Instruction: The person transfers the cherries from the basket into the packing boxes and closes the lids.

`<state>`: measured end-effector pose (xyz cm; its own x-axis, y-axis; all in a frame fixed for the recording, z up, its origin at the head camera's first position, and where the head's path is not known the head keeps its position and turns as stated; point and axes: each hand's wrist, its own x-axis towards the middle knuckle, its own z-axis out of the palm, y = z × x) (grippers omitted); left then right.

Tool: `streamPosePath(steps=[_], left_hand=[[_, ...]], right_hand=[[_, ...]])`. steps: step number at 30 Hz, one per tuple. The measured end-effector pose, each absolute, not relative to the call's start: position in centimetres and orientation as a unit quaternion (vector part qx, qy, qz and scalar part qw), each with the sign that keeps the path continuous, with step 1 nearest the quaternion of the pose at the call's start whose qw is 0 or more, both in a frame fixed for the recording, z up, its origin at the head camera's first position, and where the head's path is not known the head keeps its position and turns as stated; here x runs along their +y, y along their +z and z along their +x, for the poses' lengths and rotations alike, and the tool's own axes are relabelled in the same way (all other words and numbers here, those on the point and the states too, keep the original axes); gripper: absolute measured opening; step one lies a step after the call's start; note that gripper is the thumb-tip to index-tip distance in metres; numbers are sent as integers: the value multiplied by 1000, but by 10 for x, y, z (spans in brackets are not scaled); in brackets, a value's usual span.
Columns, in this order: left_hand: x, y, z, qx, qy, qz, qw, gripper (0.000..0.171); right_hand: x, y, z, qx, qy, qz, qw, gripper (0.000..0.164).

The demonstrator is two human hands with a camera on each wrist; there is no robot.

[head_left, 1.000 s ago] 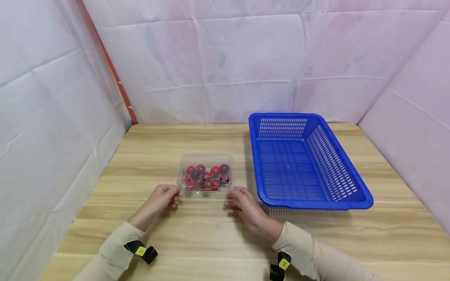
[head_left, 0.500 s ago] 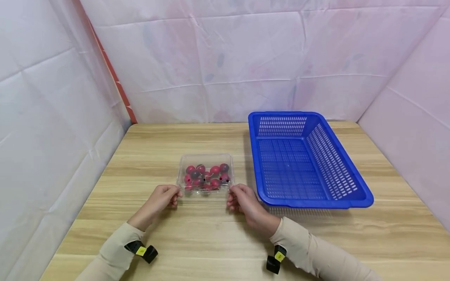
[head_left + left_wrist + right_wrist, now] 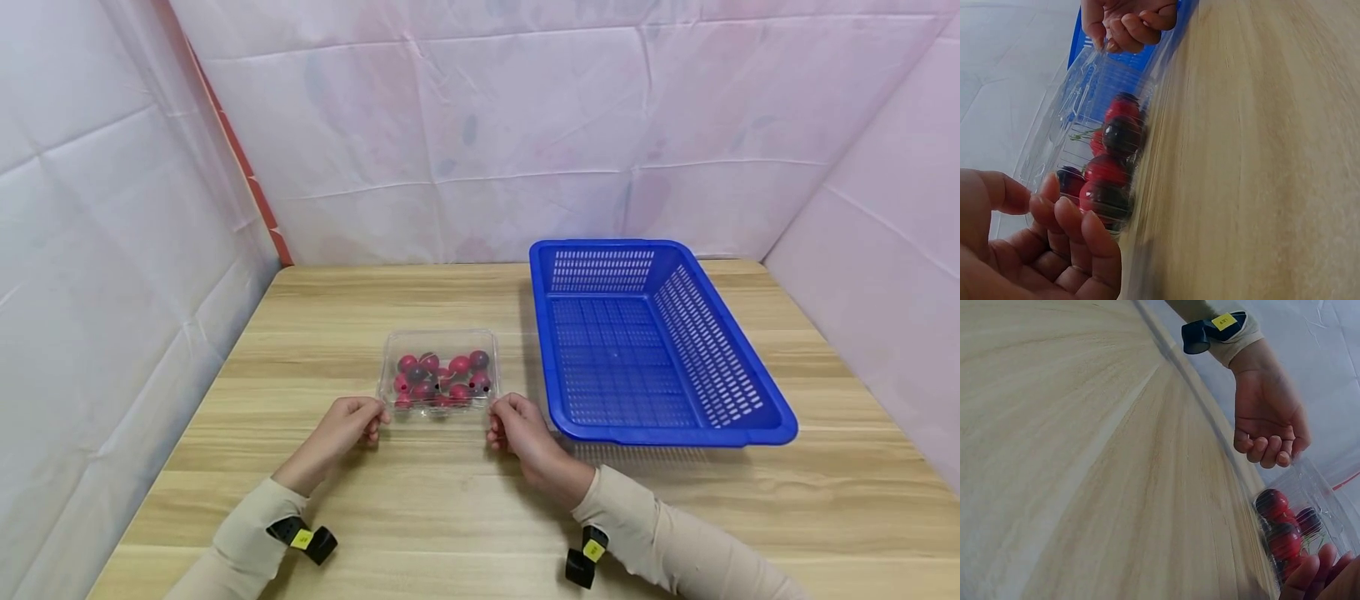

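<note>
A clear plastic clamshell box (image 3: 438, 340) stands on the table with several dark red cherries (image 3: 459, 364) inside, some with thin green stems (image 3: 1084, 134). Its lid is down over the fruit. At the near left corner, my left hand (image 3: 347, 429) pinches the rim between thumb and forefinger, the other fingers curled below. My right hand (image 3: 528, 437) pinches the near right corner the same way. From the left wrist, both hands show at opposite ends of the box's front edge. The right wrist view shows the left hand (image 3: 1269, 415) across the box, while the right fingers (image 3: 1325, 575) fill the lower corner.
To the right stands a large blue plastic basket (image 3: 671, 437) with slotted walls, holding nothing, close beside the right hand. The wooden table (image 3: 450, 517) is bounded by white cloth walls (image 3: 517, 125) at the back and sides.
The right hand's fingers, spread loosely at the box corner a second ago, have closed into a pinch on the rim. The left hand and the box stay in place.
</note>
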<state>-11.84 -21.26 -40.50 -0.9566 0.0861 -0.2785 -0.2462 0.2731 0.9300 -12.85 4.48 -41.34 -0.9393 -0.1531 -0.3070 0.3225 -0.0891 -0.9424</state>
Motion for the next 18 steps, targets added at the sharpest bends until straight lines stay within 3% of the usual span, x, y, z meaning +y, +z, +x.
streamPosePath(steps=[8, 12, 15, 18], left_hand=[[-216, -407, -120, 791, 593, -50, 142, 31], [-222, -402, -120, 843, 522, -37, 123, 35], [-227, -394, -116, 909, 409, -12, 77, 42], [-227, -382, -111, 951, 306, 28, -21, 42]], right_hand=[[45, -414, -130, 657, -734, 65, 159, 16], [49, -411, -126, 659, -727, 51, 187, 26], [55, -403, -117, 665, -706, 18, 243, 31], [62, -388, -105, 674, -673, -49, 302, 29]])
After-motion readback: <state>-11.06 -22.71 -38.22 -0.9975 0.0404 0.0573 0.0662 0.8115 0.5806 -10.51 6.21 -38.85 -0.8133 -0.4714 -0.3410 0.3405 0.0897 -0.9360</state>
